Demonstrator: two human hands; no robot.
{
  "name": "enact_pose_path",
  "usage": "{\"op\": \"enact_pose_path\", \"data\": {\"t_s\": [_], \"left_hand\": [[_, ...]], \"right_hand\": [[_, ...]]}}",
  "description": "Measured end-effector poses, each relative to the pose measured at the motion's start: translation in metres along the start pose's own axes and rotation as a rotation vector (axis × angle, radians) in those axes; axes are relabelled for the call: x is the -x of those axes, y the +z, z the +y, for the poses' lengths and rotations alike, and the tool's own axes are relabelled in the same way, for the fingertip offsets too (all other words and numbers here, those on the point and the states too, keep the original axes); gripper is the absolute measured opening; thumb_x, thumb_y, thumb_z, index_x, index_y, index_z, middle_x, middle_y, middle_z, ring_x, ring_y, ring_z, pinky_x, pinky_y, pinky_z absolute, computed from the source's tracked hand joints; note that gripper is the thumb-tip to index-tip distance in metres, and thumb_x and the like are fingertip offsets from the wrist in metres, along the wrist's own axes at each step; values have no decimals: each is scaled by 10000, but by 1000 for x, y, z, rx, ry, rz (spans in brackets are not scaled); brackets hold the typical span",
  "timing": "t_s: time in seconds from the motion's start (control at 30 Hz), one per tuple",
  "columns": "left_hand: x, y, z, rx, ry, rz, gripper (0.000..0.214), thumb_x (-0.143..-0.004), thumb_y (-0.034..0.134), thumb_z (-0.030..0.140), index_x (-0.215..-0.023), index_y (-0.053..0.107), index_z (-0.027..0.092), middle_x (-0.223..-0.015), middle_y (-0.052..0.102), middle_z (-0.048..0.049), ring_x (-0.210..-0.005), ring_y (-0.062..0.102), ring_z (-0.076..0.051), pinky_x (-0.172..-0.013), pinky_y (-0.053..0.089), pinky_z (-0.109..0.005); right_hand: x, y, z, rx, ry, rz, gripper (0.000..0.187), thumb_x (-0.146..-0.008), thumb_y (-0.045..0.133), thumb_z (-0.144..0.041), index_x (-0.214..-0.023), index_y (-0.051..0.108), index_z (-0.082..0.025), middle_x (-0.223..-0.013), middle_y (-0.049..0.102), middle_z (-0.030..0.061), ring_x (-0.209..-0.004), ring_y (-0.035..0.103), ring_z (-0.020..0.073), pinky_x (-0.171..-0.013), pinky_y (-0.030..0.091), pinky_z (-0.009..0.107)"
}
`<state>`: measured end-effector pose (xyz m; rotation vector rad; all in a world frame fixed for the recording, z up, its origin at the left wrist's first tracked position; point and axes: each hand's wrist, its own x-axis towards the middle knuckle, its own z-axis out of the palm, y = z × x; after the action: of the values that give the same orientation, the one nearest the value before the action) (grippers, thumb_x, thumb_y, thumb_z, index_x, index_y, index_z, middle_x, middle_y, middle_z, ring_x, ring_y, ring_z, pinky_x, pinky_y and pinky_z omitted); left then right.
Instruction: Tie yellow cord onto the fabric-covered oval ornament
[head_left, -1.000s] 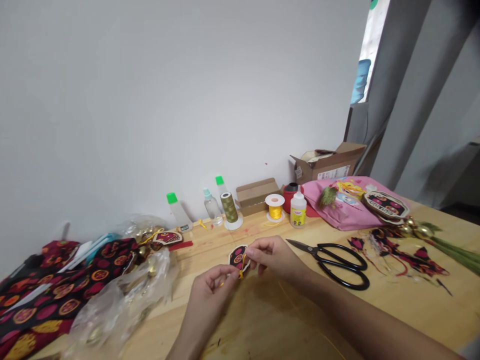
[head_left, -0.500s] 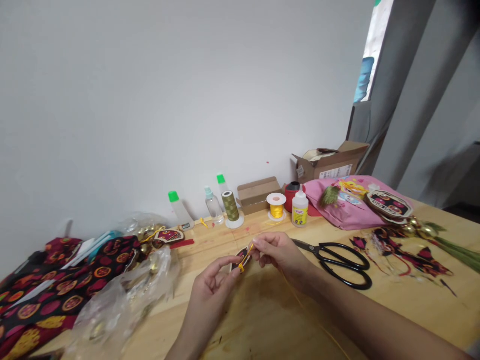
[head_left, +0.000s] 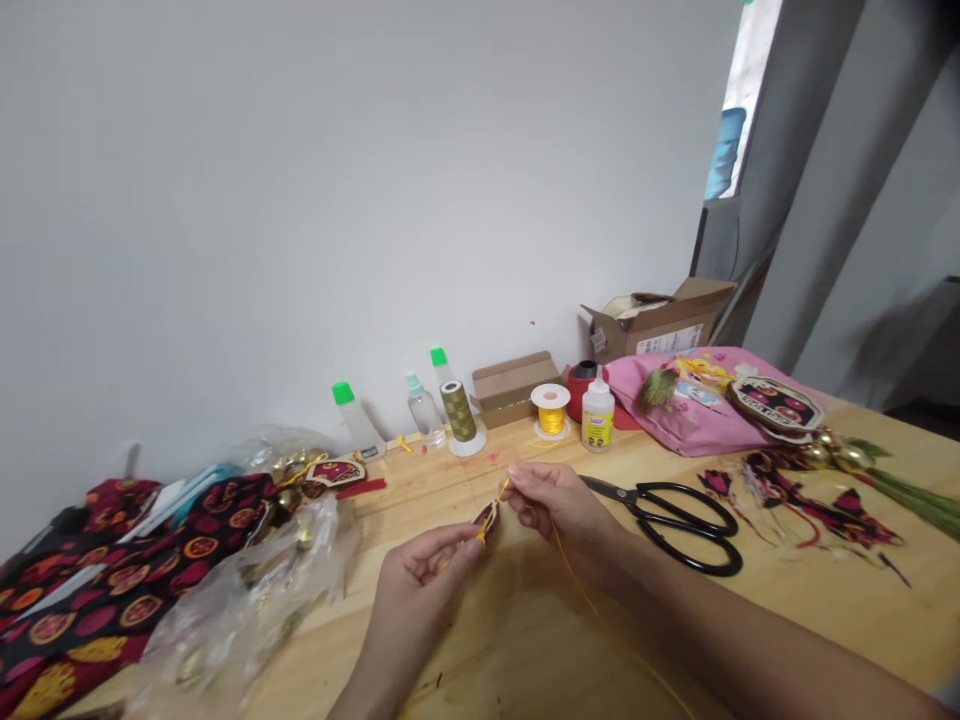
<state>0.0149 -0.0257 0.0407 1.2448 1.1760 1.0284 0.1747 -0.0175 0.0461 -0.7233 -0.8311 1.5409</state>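
Note:
My left hand pinches a small dark patterned ornament with a pale rim, where a yellow cord is knotted at its lower end. Much of the ornament is covered by my fingers, and it is tilted nearly edge-on. Thumb and forefinger of my right hand are closed on the cord just above the ornament, drawing a short stretch upward. From the right hand a long thin tail of the cord runs down across the table to the bottom edge. Black-handled scissors lie beside my right hand.
Along the wall stand green-capped bottles, a green thread cone, a yellow cord spool and a glue bottle. Patterned fabric and a plastic bag lie left. Fabric scraps and a pink bag lie right.
The ornament has turned more edge-on between my fingers, showing less of its face. Both hands keep their pinch, and the cord tail now hangs more visibly below the right hand.

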Motion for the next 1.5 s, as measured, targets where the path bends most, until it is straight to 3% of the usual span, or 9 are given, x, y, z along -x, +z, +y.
{"op": "enact_pose_path", "data": {"t_s": [0.13, 0.4, 0.6, 0.97, 1.2, 1.33, 1.5], "left_hand": [[0, 0, 2, 42, -29, -19, 319, -530, 698, 388, -712, 635, 134, -351, 421, 88, -327, 222, 3, -325, 142, -108], [-1, -5, -2, -11, -47, -21, 345, -539, 666, 447, -655, 554, 143, -303, 271, 133, -309, 137, -5, -324, 83, -135], [1, -3, -2, -120, -42, -23, 382, -504, 680, 452, -667, 607, 114, -314, 273, 125, -318, 153, -6, -339, 91, -143], [-1, -2, 0, -103, -16, -21, 304, -496, 701, 405, -541, 613, 118, -320, 329, 98, -314, 185, 0, -338, 94, -144], [-1, -8, -5, -43, -42, -26, 377, -528, 673, 444, -735, 636, 131, -318, 298, 115, -322, 157, -8, -345, 93, -143], [-1, -6, -5, -58, -80, -11, 410, -468, 698, 456, -689, 653, 114, -326, 392, 82, -319, 181, -8, -348, 104, -150], [0, -5, -11, -128, -47, -59, 350, -518, 679, 431, -669, 652, 116, -317, 325, 95, -330, 194, -16, -372, 122, -159]], "right_hand": [[0, -1, -1, 13, 16, -15, 266, -628, 650, -357, -553, 607, -106, -456, 474, -43, -419, 358, 27, -420, 242, 172], [1, -4, 3, 168, -26, -112, 261, -680, 607, -358, -583, 622, -117, -517, 534, -18, -437, 400, 40, -428, 284, 174], [2, -3, 3, 201, -26, -153, 279, -697, 587, -362, -568, 614, -116, -481, 495, -34, -427, 397, 38, -436, 284, 177], [0, -1, 1, 19, -2, 8, 273, -600, 661, -361, -545, 605, -100, -423, 455, -50, -380, 341, 19, -405, 188, 184], [1, -4, 1, 147, -29, -77, 289, -674, 605, -374, -581, 625, -101, -435, 451, -46, -406, 351, 33, -427, 231, 194], [0, -5, 2, 185, 1, -77, 296, -676, 596, -392, -584, 619, -112, -429, 440, -56, -390, 349, 31, -426, 213, 200], [0, -2, 2, 213, 8, -28, 300, -643, 608, -401, -551, 606, -115, -408, 427, -62, -376, 334, 33, -416, 190, 208]]}}
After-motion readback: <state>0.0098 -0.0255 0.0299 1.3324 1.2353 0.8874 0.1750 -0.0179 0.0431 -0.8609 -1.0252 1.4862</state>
